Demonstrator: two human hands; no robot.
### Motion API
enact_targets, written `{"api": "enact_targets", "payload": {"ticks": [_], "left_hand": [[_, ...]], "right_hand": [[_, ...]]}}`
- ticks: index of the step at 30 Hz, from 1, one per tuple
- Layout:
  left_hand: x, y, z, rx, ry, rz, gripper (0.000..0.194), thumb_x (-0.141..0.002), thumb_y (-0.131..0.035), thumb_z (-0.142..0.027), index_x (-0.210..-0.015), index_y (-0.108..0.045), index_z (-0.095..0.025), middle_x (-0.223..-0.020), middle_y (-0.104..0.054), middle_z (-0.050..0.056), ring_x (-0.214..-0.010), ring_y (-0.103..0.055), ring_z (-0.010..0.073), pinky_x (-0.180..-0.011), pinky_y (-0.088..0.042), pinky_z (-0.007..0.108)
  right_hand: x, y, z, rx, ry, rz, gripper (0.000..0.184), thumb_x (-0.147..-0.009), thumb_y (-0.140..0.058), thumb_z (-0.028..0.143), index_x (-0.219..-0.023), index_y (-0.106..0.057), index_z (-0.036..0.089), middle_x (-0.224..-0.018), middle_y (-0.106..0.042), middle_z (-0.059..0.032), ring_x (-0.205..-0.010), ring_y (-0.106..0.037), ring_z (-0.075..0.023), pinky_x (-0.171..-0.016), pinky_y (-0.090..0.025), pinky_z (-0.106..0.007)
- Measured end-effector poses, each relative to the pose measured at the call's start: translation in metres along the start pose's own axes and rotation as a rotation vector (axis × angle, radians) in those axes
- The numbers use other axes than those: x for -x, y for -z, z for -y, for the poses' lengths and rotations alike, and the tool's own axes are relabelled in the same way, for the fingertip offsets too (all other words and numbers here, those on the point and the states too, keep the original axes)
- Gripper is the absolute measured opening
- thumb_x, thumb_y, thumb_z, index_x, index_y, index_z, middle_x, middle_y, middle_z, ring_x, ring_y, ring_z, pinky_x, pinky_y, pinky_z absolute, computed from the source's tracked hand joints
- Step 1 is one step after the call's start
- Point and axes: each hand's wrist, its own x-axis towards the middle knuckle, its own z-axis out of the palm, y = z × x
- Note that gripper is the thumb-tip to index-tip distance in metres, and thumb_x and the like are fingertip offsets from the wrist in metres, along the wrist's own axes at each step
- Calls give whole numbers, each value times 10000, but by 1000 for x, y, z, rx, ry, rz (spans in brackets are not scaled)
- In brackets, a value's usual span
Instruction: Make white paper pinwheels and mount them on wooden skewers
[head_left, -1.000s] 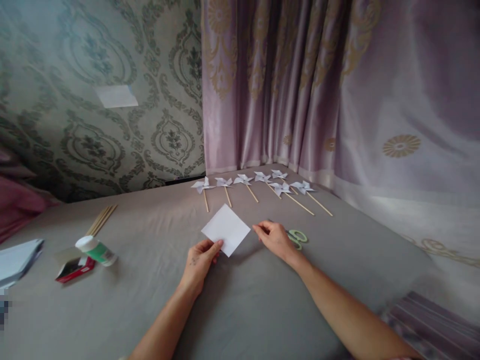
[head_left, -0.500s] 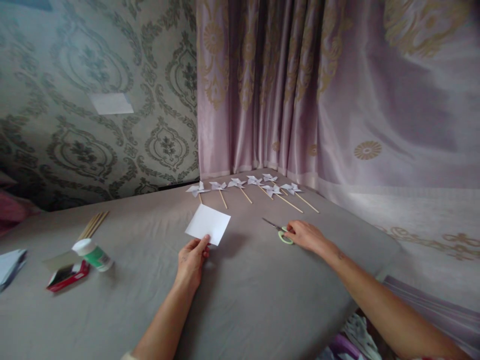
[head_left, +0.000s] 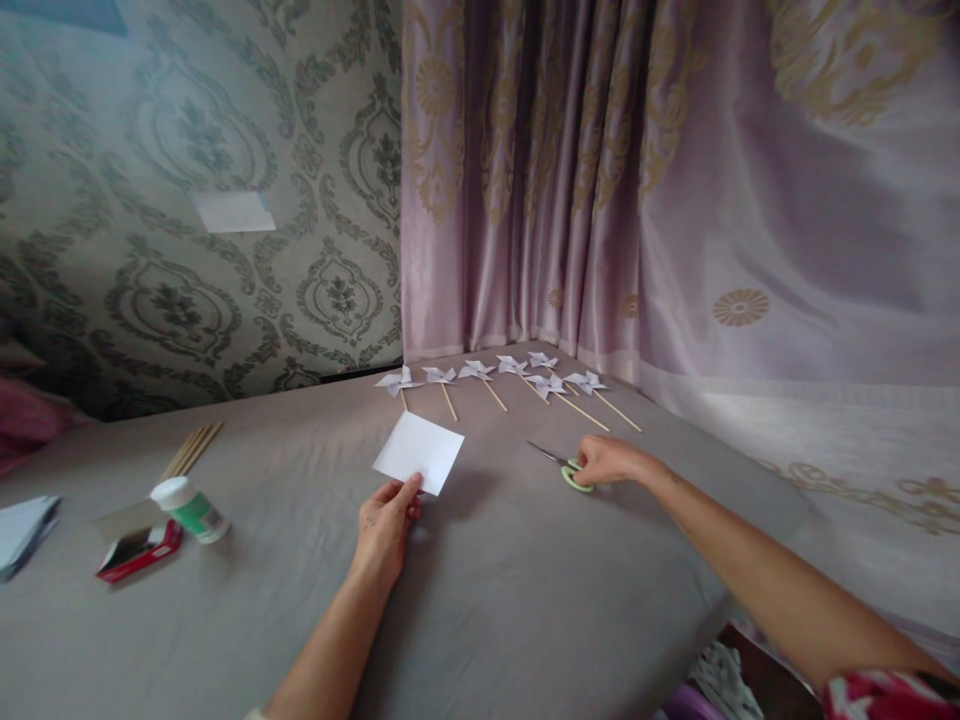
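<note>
Between the thumb and fingers of my left hand [head_left: 388,520] is a white sheet of paper [head_left: 418,450], held by its near edge above the cloth. My right hand [head_left: 611,460] is closed on the handles of a pair of scissors [head_left: 571,470] with pale green grips. Their blades point left toward the paper and look nearly closed. Beyond both hands lie several white paper pinwheels [head_left: 477,370] on thin wooden sticks, spread along the far part of the surface.
The grey cloth surface [head_left: 480,620] meets a patterned wall and a pink curtain [head_left: 525,200]. To the left are a white-and-green bottle [head_left: 193,508], a red box [head_left: 139,555], several wooden sticks [head_left: 191,450] and stacked paper [head_left: 26,530]. A white sheet [head_left: 234,211] is on the wall.
The view has shifted slightly, moving the scene a little to the right. My right wrist and forearm have turned a little while the hand stays at the scissors. The left hand keeps its grip on the paper.
</note>
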Motion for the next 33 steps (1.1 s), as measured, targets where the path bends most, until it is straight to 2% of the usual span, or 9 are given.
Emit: {"api": "enact_targets", "payload": {"ticks": [3, 7, 10, 12, 18, 21, 23, 27, 33], "left_hand": [[2, -1, -2, 8, 1, -8, 448, -410, -868, -419, -618, -629, -101, -502, -559, -21, -462, -469, 53, -435, -353, 163], [3, -1, -8, 63, -55, -45, 460, -418, -862, -449, -614, -605, -120, -521, -586, -5, -475, -506, 76, -449, -381, 188], [1, 1, -13, 114, -123, -54, 459, -424, -859, -457, -597, -589, -128, -543, -611, 18, -494, -529, 88, -487, -413, 209], [0, 3, -15, 154, -162, -64, 440, -413, -867, -419, -599, -594, -129, -577, -619, 20, -546, -562, 100, -534, -437, 218], [-6, 12, -16, 188, -189, -114, 376, -418, -850, -361, -629, -636, -134, -623, -606, 10, -562, -540, 94, -507, -385, 213], [-9, 14, -17, 198, -195, -131, 360, -424, -845, -368, -592, -625, -138, -611, -591, 6, -553, -517, 85, -490, -356, 202], [-10, 15, -18, 209, -198, -134, 366, -426, -846, -379, -569, -611, -138, -602, -582, 6, -560, -516, 84, -494, -354, 199], [-11, 15, -19, 241, -193, -144, 400, -408, -850, -410, -547, -592, -138, -573, -549, -6, -546, -497, 81, -495, -350, 204], [-5, 3, -27, 264, -159, -107, 374, -438, -849, -379, -562, -600, -130, -575, -550, -3, -536, -472, 71, -501, -334, 207]], "right_hand": [[-2, 1, -2, -140, 43, 71, 179, -645, -625, 272, -524, -612, 140, -487, -534, -13, -488, -457, -103, -482, -291, -230], [2, -5, 11, -468, 179, 117, 326, -755, -558, 402, -909, -692, 149, -714, -611, -9, -550, -458, -78, -507, -362, -199], [8, -16, 34, -933, 254, 197, 434, -647, -719, 460, -946, -693, 147, -774, -613, -15, -585, -452, -69, -520, -369, -188], [11, -24, 53, -1080, 278, 278, 456, -568, -804, 433, -904, -707, 140, -796, -627, -26, -613, -467, -72, -518, -363, -183], [11, -36, 108, -1118, 303, 416, 442, -545, -836, 425, -846, -720, 124, -864, -679, -76, -574, -457, -62, -453, -322, -183], [9, -38, 130, -1176, 280, 394, 473, -491, -863, 424, -828, -690, 141, -815, -659, -47, -573, -460, -65, -454, -343, -182], [8, -43, 140, -1200, 281, 369, 477, -500, -839, 504, -740, -642, 143, -700, -607, -16, -508, -400, -52, -406, -295, -182], [7, -62, 151, -1143, 282, 328, 596, -516, -722, 714, -628, -541, 158, -569, -523, 19, -406, -263, -25, -351, -192, -196], [10, -79, 145, -951, 379, 276, 682, -608, -559, 818, -726, -573, 146, -641, -552, -3, -451, -386, -60, -437, -307, -235]]}}
